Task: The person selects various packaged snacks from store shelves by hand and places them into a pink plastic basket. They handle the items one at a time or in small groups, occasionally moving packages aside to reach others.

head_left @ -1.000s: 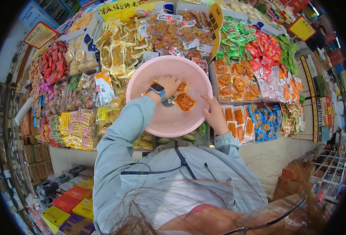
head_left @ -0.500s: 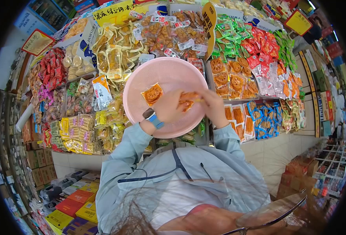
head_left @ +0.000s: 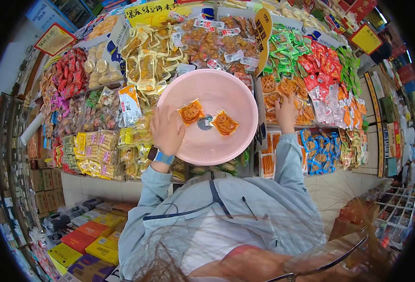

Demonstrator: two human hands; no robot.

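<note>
A pink perforated plastic basket [head_left: 207, 152] stands in front of me. Inside lie two clear packets of orange-red lotus root slices, the left packet [head_left: 191, 112] and the right packet [head_left: 225, 123], a little apart. My left hand [head_left: 167, 132] rests at the basket's left rim, fingers spread and holding nothing. Over the display compartment of lotus root packets [head_left: 307, 112] on the right, my right hand [head_left: 285, 113] reaches down with its fingers apart at the packets. Whether a fingertip presses on one is hard to make out.
Yellow-wrapped packets [head_left: 146, 66] and brown snack packs [head_left: 207, 40] lie behind the basket. Red packets [head_left: 321, 63] and blue packets [head_left: 321, 150] fill compartments to the right. An upright yellow sign [head_left: 263, 40] stands behind the lotus root packets. Stacked boxes [head_left: 87, 235] sit lower left.
My right hand has moved from over the basket to the lotus root compartment. A second packet now lies released in the basket. My left hand has shifted left to the rim.
</note>
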